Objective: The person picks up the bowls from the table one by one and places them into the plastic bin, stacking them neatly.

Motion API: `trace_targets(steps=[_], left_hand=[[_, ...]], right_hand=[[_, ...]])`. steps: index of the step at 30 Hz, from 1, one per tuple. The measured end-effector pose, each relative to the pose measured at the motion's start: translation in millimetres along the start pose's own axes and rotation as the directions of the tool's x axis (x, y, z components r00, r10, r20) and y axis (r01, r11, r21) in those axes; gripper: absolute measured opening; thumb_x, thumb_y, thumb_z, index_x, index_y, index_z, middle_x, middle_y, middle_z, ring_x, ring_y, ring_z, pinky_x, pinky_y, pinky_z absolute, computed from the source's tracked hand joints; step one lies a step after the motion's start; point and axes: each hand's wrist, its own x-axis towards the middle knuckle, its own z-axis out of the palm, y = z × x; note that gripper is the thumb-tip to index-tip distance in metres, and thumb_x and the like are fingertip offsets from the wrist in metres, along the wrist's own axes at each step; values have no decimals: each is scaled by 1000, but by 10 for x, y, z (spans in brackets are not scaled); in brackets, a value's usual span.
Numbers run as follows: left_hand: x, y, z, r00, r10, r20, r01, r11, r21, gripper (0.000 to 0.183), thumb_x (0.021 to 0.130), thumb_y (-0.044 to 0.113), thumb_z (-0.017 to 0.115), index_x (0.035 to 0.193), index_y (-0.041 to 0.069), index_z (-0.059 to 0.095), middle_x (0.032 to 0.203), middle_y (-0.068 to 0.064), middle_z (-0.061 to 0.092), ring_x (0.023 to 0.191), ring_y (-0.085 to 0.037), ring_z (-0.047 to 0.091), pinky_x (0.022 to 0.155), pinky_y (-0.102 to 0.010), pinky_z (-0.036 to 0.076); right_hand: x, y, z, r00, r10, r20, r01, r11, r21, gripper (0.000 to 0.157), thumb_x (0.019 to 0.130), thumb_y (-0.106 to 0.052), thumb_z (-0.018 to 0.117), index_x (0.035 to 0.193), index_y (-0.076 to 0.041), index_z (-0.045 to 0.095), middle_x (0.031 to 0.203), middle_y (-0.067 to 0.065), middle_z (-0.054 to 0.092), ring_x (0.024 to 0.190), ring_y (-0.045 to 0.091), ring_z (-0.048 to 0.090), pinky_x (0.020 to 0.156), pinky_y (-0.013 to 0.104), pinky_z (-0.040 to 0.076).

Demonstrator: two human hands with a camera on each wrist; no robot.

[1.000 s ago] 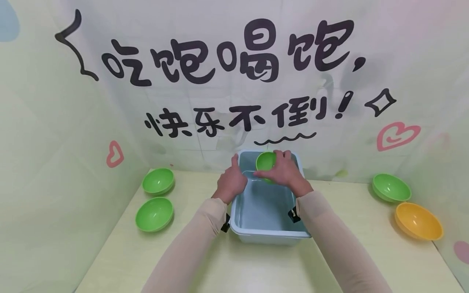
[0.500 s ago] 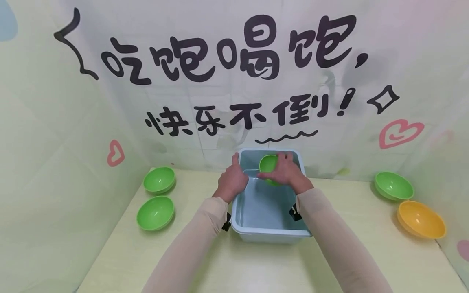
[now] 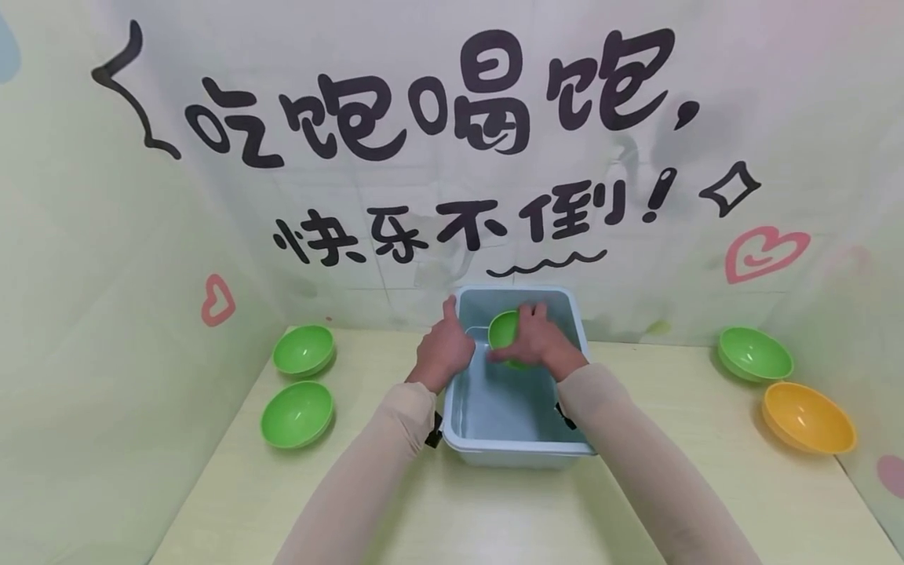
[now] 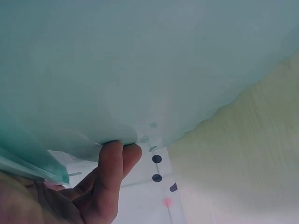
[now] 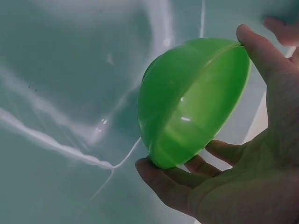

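A light blue rectangular plastic tub (image 3: 519,447) stands on the table in front of me. My left hand (image 3: 442,349) grips its left rim; in the left wrist view, fingers (image 4: 111,182) of that hand lie against the tub's outer wall (image 4: 154,70). Inside the tub, my right hand (image 3: 540,341) holds a green bowl (image 3: 503,329) by its rim. The right wrist view shows this bowl (image 5: 187,107) tipped on its side, thumb at one edge and fingertips at the opposite edge. Part of the bowl is hidden behind the hand in the head view.
Two green bowls, a rear one (image 3: 304,351) and a nearer one (image 3: 297,414), sit at the table's left. On the right are a green bowl (image 3: 754,355) and an orange bowl (image 3: 808,418), side by side. A printed cloth (image 3: 395,188) hangs behind the table (image 3: 367,353).
My right hand has moved the green bowl nearer to me within the tub. My left hand stays on the rim. The head view has shifted slightly.
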Motion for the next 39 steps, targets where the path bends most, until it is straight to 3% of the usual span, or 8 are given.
trace_targets(steps=[15,25,34,39], left_hand=[[-12,7,8,1000,-18,-13,18,1000,-20,88,88,13,51,164,21,7,80,-10,64,59,-26,58,50,-35,41],[-54,19,13,999,-17,-29,16,1000,-18,86,88,13,50,164,20,10,90,-12,67,63,-28,59,52,-36,42],[-67,7,-8,999,-12,-40,11,1000,-17,85,88,14,49,164,20,11,93,-13,68,64,-28,59,53,-37,42],[-63,0,7,999,-12,-37,12,1000,-17,85,88,14,48,164,20,10,92,-12,68,64,-28,58,53,-37,42]], right_hand=[[-31,14,9,992,22,127,-14,998,-67,110,71,-49,88,148,2,28,140,23,42,112,37,56,104,49,50],[-103,59,-20,948,13,318,27,992,-123,104,67,-40,94,147,-3,38,133,15,51,115,29,53,108,47,47],[-124,27,-41,930,75,361,-6,982,-188,111,68,-43,92,153,-6,31,145,20,38,121,34,49,108,52,46],[-142,43,-42,929,95,357,-17,977,-214,110,66,-40,94,154,-11,35,147,21,37,127,37,45,107,55,47]])
